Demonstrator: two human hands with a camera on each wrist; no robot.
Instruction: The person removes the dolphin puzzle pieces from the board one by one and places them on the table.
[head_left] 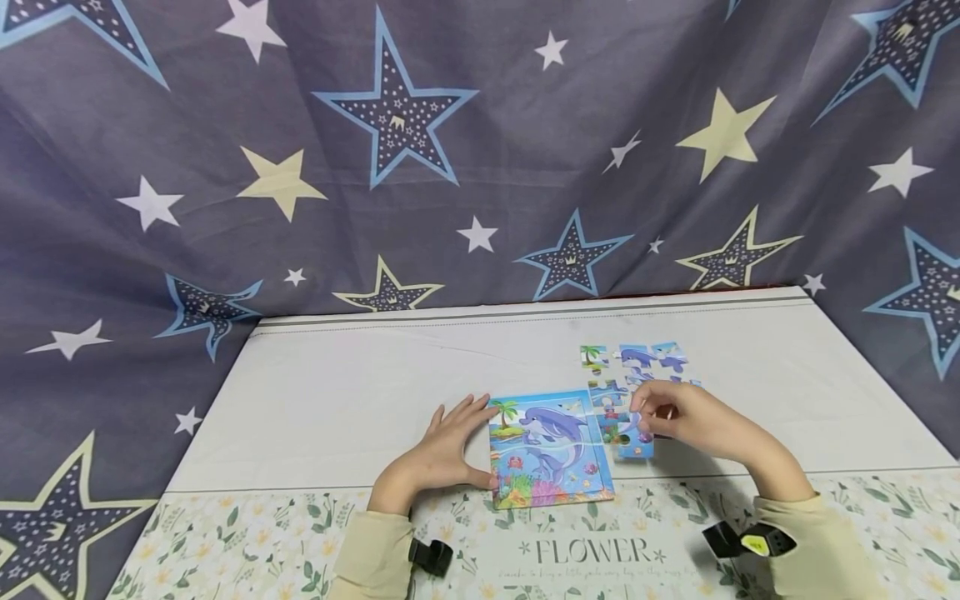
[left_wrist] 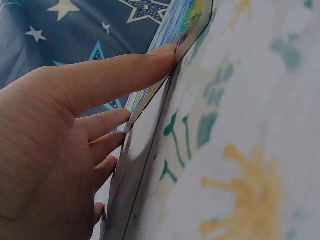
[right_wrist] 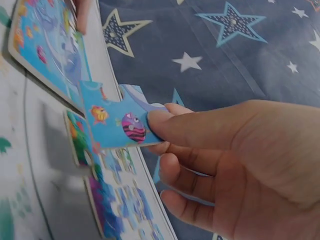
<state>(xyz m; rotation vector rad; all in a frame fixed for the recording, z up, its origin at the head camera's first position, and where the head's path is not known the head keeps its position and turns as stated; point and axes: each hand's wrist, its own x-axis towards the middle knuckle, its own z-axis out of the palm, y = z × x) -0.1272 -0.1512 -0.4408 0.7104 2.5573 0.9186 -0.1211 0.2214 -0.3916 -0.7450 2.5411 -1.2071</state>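
My right hand [head_left: 693, 417] pinches a light-blue puzzle piece [right_wrist: 110, 122] between thumb and fingers, just right of a square picture board [head_left: 551, 496]. A striped purple fish and a small orange fish are printed on this piece. The board shows dolphins, a palm tree and coral inside a raised border. Against its left edge rests my left hand [head_left: 442, 454], with the thumb at the lower corner and the other fingers spread towards the upper one. Several loose puzzle pieces [head_left: 635, 356] lie to the right of the board, partly hidden behind my right hand.
A white table surface [head_left: 360, 392] carries a flower-printed mat area [head_left: 262, 533] at the front, with the word FLOWER on it. Behind the table hangs a dark curtain [head_left: 420, 225] with stars. Black straps [head_left: 431, 557] are on both wrists.
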